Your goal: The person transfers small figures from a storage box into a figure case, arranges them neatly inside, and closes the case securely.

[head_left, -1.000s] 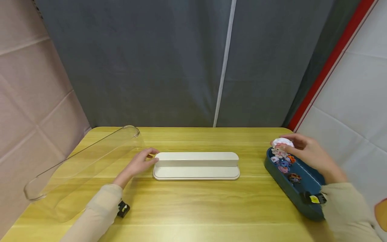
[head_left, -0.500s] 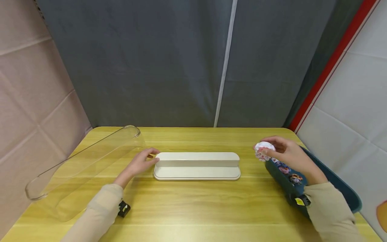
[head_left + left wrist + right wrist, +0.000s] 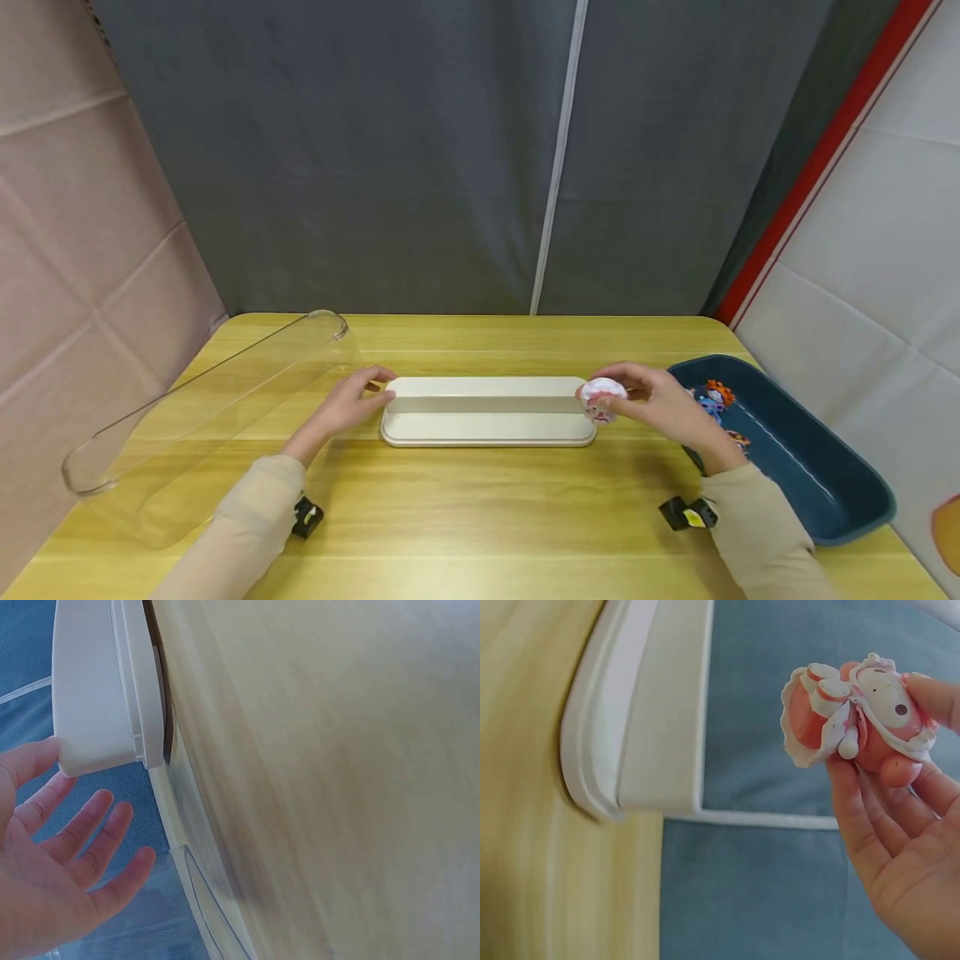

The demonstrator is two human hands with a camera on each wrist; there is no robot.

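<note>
My right hand (image 3: 663,404) pinches a small pink-and-white figurine (image 3: 855,720) between thumb and fingers. In the right wrist view it has a white face, dark eyes and ruffled white trim, and it lies sideways. The head view places this figurine (image 3: 602,398) at the right end of a white two-step display stand (image 3: 487,428), apparently held above it. At the stand's left end, my left hand (image 3: 352,402) rests its fingertips against the edge. The left wrist view has the thumb and index finger touching the stand's corner (image 3: 97,697), the other fingers loosely spread.
A dark blue bin (image 3: 802,467) with several small colourful figurines (image 3: 712,398) stands on the right, partly behind the right forearm. On the left lies a long clear plastic cover (image 3: 210,408). Wooden tabletop (image 3: 480,508) extends in front of the stand; a grey curtain (image 3: 375,167) hangs behind.
My right hand has lifted the pink-and-white figurine from the blue bin and carried it left to the stand's right end. The left hand has stayed at the stand's left end.
</note>
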